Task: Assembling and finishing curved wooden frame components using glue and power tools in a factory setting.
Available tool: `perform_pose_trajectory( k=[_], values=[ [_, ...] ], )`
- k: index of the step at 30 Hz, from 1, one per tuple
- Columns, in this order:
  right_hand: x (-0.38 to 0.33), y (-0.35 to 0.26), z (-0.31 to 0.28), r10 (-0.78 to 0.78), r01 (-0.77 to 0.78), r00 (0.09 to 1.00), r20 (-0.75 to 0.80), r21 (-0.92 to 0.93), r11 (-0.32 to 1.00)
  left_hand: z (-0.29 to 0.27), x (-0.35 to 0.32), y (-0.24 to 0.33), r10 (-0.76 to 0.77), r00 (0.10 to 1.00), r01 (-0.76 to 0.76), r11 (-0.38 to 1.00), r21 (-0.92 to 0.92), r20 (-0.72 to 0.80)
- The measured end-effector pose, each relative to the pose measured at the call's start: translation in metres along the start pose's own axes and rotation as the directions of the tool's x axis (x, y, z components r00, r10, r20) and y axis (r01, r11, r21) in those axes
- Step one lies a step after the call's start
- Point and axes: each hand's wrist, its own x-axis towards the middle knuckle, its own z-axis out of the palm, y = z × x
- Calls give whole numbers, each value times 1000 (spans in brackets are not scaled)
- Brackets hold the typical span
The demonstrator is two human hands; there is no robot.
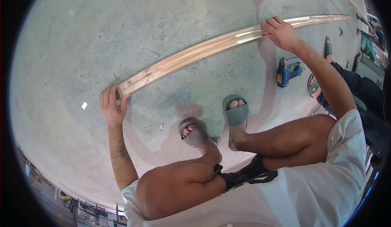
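A long bundle of pale wooden strips (191, 55) lies across the concrete floor in front of me, its edges bowed by the lens. My left hand (113, 105) is closed around the bundle's left end, thumb on the near side and fingers on the far side. Farther along to the right, my right hand (282, 32) grips the strips from above, fingers curled over the far edge. The strips run on past it toward the far right. Just below my right wrist, a blue and black nail gun (288, 71) rests on the floor.
My sandalled feet (236, 112) are planted between me and the strips. At the right, another person's dark-trousered leg (358, 92) and sandals (313, 85) come close to my right arm. More thin wood (351, 1) lies at the far right. Small scraps (84, 105) dot the floor.
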Motion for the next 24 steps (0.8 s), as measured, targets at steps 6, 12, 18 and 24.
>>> perform_pose_trajectory(
  k=[6,12,18,24],
  values=[
    [1,-8,3,58,-51,997,-46,148,988,-11,6,3,-81,970,71,996,-53,-228],
    [0,-6,1,46,-44,999,-19,86,995,-10,24,20,63,998,-63,997,-33,-15],
    [-4,1,5,67,-70,997,41,100,993,26,79,106,187,982,-175,959,-224,32],
    [-113,-16,21,267,-272,957,113,32,962,68,128,184,282,958,-266,944,-193,56]
  ],
)
